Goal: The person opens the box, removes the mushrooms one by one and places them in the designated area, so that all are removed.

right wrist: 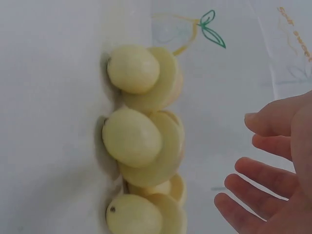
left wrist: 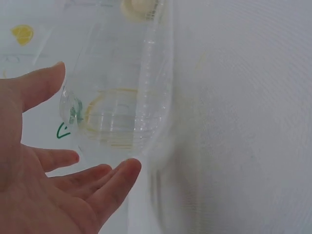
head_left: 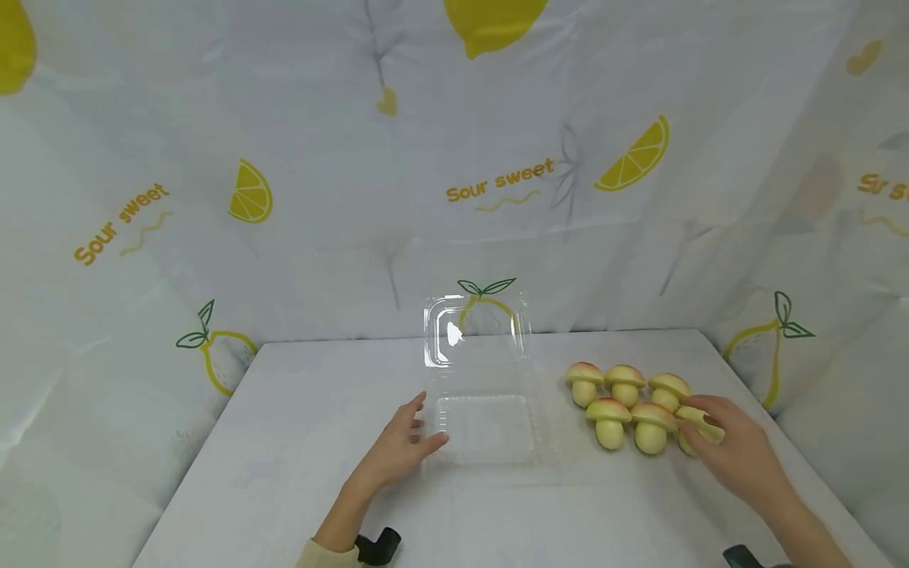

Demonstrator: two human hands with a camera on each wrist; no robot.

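A clear plastic clamshell box stands in the middle of the table with its lid raised at the back. My left hand is at the box's left side, fingers spread and thumb apart, holding nothing. Several pale yellow-green toy mushrooms with reddish cap tops stand close together in two rows at the right. Over the front-right mushroom reaches my right hand, partly hiding it. In the right wrist view, the fingers of that hand are spread, with a gap between them and the mushrooms.
The white table ends at a hanging sheet printed with lemons and lettering, which also runs along both sides. Black wrist straps show near the bottom edge.
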